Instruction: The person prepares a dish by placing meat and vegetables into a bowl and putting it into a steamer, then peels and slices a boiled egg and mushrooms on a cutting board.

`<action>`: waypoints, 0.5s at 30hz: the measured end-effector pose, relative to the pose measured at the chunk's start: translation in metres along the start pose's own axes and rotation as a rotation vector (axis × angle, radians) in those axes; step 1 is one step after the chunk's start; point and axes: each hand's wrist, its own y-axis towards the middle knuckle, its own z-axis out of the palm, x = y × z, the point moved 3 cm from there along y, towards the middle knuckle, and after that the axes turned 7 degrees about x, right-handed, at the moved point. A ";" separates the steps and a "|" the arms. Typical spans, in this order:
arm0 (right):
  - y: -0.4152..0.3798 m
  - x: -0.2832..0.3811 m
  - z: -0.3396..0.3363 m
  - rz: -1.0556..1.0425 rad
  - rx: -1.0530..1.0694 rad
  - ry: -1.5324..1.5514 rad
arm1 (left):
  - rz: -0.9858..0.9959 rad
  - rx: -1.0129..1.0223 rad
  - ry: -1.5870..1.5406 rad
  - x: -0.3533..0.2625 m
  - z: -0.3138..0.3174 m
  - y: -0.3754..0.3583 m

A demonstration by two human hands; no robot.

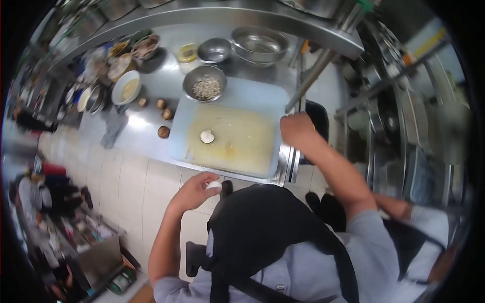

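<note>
Directly against left fingers (205, 177) — white piece (214, 185)

The left forearm (165, 237) reaches forward, the left hand (197, 193) just short of the counter's (146, 142) near edge — fingers curled inward. The right forearm (339, 170) slants toward the right edge — right hand (298, 130) balled into a fist.

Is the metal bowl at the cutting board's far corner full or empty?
Partly full: chopped pieces lie in the metal bowl, bare wall showing above them.
</note>
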 end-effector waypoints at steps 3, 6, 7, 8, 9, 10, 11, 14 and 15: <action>0.040 -0.013 0.026 0.244 0.394 -0.047 | 0.039 0.121 -0.045 0.026 -0.019 -0.004; 0.045 -0.016 0.054 0.310 0.508 -0.013 | 0.047 0.209 -0.075 0.029 -0.038 -0.001; 0.038 -0.012 0.054 0.260 0.489 -0.021 | 0.040 0.251 -0.060 0.028 -0.039 -0.001; 0.033 -0.011 0.052 0.213 0.459 -0.029 | 0.055 0.269 -0.057 0.030 -0.038 0.003; 0.025 -0.011 0.044 0.239 0.459 -0.028 | 0.134 0.287 -0.136 0.032 -0.036 0.011; 0.007 -0.008 0.036 0.329 0.498 0.070 | 0.204 0.317 -0.216 0.033 -0.033 0.015; -0.014 -0.007 0.028 0.422 0.534 0.171 | 0.216 0.349 -0.206 0.032 -0.031 0.019; -0.113 0.003 -0.012 0.674 0.420 0.560 | 0.243 0.381 -0.193 0.022 -0.026 0.034; -0.146 0.000 -0.001 0.655 0.298 0.609 | 0.235 0.384 -0.224 0.021 -0.025 0.038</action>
